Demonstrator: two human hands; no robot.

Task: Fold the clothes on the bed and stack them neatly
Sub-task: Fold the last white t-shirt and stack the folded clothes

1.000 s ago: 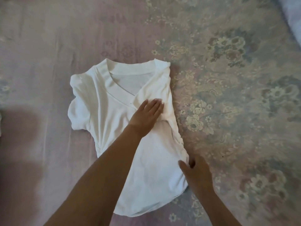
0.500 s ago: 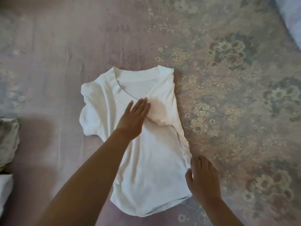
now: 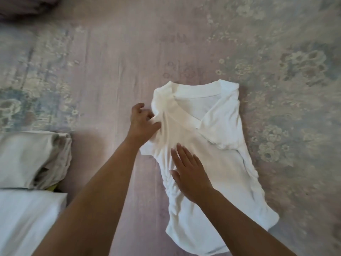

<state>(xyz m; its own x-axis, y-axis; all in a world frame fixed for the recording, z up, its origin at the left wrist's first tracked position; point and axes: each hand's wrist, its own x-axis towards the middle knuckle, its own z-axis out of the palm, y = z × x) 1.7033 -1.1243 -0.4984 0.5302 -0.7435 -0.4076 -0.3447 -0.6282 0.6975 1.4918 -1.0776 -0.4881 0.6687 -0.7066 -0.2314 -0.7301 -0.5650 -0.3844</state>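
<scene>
Your left hand (image 3: 142,124) pinches the sleeve of the white top (image 3: 208,152) lying on the bed (image 3: 110,71); your right hand (image 3: 190,172) presses flat, fingers straight. Fold the sleeve inward, matching the opposite side.

Bed covered by a pinkish-mauve spread with faded blue-grey floral print (image 3: 114,74), white V-neck short-sleeved cotton top (image 3: 227,167) lying partly folded on it, folded beige cloth (image 3: 31,159) at left edge, folded white cloth (image 3: 27,220) just below it

Single head-worn wide-angle view, steeply downward and close over the bedspread (image 3: 114,74), arms' reach.
</scene>
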